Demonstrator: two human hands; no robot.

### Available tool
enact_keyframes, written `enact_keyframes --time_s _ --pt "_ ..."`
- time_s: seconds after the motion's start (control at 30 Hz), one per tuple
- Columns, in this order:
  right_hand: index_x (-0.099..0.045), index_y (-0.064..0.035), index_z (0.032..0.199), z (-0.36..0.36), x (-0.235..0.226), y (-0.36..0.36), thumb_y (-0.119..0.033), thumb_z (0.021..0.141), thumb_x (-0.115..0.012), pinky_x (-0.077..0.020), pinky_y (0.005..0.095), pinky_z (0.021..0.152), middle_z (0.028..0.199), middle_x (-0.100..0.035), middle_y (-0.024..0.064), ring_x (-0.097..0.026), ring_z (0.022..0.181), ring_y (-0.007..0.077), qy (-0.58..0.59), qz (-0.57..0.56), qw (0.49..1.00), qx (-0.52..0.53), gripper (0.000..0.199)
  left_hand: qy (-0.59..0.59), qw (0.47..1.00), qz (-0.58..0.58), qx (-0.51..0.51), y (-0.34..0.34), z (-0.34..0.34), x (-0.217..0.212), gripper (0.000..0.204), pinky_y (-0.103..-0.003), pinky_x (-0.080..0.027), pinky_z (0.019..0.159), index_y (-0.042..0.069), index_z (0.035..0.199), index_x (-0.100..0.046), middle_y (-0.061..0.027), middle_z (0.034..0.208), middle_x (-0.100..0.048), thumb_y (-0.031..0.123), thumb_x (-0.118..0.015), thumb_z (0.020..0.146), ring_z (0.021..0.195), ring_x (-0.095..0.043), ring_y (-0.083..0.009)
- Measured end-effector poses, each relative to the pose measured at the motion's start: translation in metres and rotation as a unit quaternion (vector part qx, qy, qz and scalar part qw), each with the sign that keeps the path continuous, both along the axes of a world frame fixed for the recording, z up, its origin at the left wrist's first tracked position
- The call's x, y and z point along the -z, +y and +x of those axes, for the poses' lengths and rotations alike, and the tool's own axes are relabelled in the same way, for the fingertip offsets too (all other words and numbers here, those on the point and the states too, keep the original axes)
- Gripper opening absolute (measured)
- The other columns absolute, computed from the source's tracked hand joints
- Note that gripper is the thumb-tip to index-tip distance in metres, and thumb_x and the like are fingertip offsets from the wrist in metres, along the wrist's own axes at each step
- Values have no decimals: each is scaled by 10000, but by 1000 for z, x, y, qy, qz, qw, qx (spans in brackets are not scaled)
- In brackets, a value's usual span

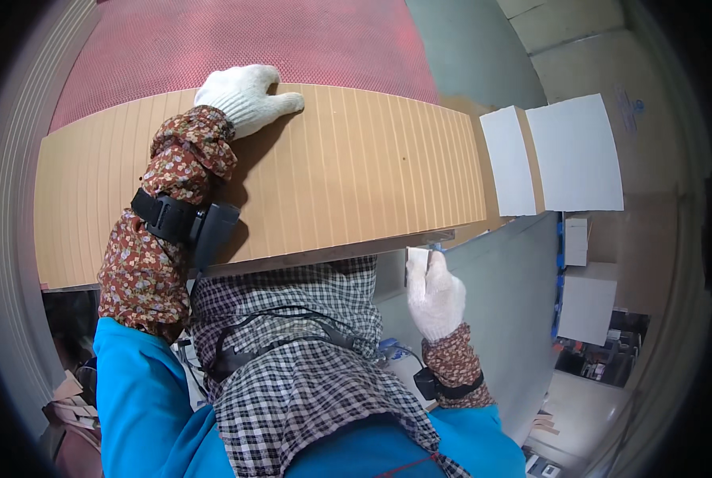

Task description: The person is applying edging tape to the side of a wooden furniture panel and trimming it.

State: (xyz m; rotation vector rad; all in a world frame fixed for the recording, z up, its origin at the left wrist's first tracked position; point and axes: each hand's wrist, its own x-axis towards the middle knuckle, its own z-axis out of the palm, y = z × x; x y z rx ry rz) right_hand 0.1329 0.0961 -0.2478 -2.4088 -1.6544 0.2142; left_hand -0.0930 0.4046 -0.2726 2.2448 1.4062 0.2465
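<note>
Big tan board [308, 175] with thin grooves, lying flat on the counter [483, 295], near edge sticking out toward the body. Left hand [244, 95] in a white glove pressed on the far edge, fingers curled over it, holding it down. Right hand [434, 296] just under the near right corner, fingers closed round a small white block [417, 261], maybe a sanding pad; hard to tell. White sheets [559, 155] lying beside the board's right end. Could tip or slide if the left hand lets up. Could scrape the glove on the sharp corner.
</note>
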Motion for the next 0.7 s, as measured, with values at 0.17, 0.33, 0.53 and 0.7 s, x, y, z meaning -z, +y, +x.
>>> enact_keyframes --time_s 0.17,0.33,0.53,0.7 --pt "-634 -72 1210 4 -1 14 -174 1035 -590 -556 442 546 886 -642 143 -709 675 340 -40 -10 997 -62 208 4 1000 -12 14 -1 9 1 641 -451 -568 822 31 1069 -752 -176 969 -744 636 -642 888 906 -723 -333" --pt "-631 -79 1217 -2 -2 24 -185 1034 -575 -561 432 550 889 -620 145 -704 656 326 -90 -29 992 -84 219 -10 1000 -7 10 5 4 -1 643 -459 -569 813 26 1055 -756 -176 953 -746 637 -650 886 887 -726 -331" --pt "-625 -81 1134 -4 -7 70 -214 1044 -531 -565 431 557 891 -620 152 -705 657 325 -141 -47 982 -120 187 -8 999 38 -6 10 -6 4 574 -439 -604 785 71 951 -769 -159 887 -758 623 -626 887 821 -752 -304" --pt "-608 -54 1068 4 -3 153 -303 1079 -436 -571 533 698 905 -682 207 -715 753 408 -88 -36 991 -92 303 -4 1000 -3 -4 14 -6 -1 592 -447 -578 786 31 988 -748 -176 889 -744 607 -658 883 836 -735 -324"
